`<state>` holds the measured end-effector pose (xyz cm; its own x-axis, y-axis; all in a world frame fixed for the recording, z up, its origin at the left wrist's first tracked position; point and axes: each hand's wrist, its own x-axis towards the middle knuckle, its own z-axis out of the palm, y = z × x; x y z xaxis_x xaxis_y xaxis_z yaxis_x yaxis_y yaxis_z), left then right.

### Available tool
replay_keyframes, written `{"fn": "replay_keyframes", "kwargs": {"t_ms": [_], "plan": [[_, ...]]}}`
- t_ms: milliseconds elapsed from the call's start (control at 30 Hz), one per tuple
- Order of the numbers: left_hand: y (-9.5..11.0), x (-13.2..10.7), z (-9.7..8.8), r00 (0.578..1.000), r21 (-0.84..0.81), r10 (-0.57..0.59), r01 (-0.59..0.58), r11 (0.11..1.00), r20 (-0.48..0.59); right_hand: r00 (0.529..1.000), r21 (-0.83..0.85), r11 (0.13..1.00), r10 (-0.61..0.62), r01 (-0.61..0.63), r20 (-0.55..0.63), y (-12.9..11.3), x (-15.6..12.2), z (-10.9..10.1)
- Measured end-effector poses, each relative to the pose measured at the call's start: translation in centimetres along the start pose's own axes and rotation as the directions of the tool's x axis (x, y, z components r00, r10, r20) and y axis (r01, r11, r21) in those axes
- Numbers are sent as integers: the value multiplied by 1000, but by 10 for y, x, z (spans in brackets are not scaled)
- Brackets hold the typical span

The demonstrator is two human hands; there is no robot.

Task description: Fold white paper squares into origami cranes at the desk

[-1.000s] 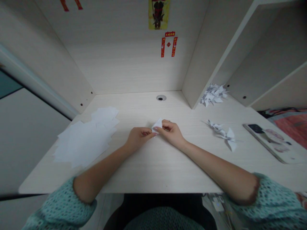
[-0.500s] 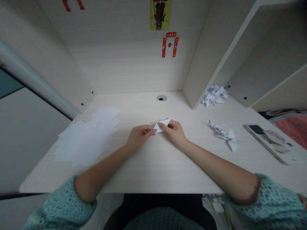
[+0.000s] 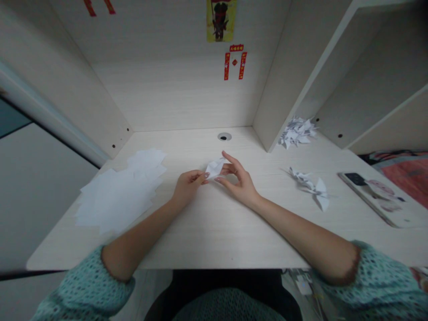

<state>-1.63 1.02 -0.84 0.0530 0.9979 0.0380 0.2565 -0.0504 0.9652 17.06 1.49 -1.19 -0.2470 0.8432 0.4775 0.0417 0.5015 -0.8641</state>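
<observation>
A small folded white paper piece (image 3: 215, 167) sits just above the pale wooden desk (image 3: 214, 232), near its middle. My left hand (image 3: 187, 186) pinches the paper's lower left corner with closed fingers. My right hand (image 3: 238, 179) is beside the paper on its right, with the thumb and the middle fingers touching it and the index finger stretched out above. Both forearms are bare, with teal knitted sleeves pushed up.
A loose spread of white paper sheets (image 3: 120, 191) lies at the left. Folded paper figures (image 3: 312, 187) lie at the right, and a pile of them (image 3: 297, 132) sits in the shelf opening. A phone (image 3: 377, 198) rests at the far right. A cable hole (image 3: 224, 136) is behind the hands.
The paper piece has turned and shifted slightly left and away from me. My right hand's fingers have spread, with the index finger now stretched out. My left hand keeps its pinch.
</observation>
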Motion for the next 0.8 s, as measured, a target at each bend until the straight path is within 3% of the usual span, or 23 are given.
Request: {"fn": "replay_keyframes", "kwargs": {"t_ms": [200,400,800], "plan": [[-2,2,-2,1000,0,-22,22,1000,-16,999,-2,1000,-26,26,-19,-1,1,-2],[-2,2,-2,999,33,35,-36,999,29,991,-157,985,-55,75,124,-1,-1,-2],[5,0,-3,995,207,89,-95,974,40,997,-41,998,58,-56,43,11,2,-1]]}}
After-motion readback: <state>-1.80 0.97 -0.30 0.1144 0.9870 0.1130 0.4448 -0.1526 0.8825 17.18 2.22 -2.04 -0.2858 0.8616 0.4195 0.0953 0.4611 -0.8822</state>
